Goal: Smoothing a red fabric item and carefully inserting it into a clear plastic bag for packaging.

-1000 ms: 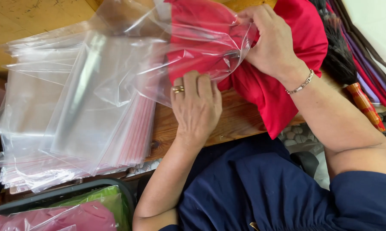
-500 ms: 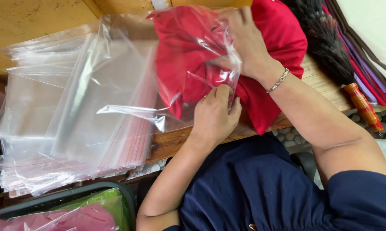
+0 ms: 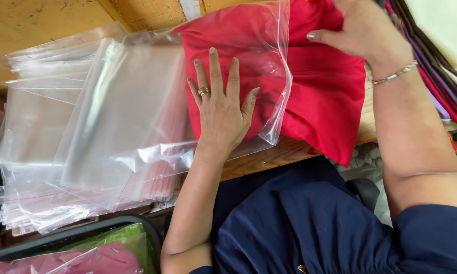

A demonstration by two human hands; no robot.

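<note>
A folded red cloth (image 3: 324,96) lies half inside a clear zip bag (image 3: 276,66) on the wooden table (image 3: 269,160). My left hand (image 3: 221,104), with a ring on it, lies flat with spread fingers on the bagged part of the cloth. My right hand (image 3: 362,30), with a bracelet at the wrist, grips the part of the cloth that sticks out of the bag's mouth. The bag's far end overlaps a pile of empty clear bags (image 3: 86,132).
A dark bin (image 3: 71,241) at the lower left holds bagged green and pink cloths (image 3: 96,253). Several folded dark and purple fabrics (image 3: 441,81) are stacked at the right edge. A yellow surface (image 3: 35,25) lies beyond the table.
The red cloth has gone further into the bag. My left hand went from a closed grip at the bag's edge to lying flat on the bag. The view shifted closer.
</note>
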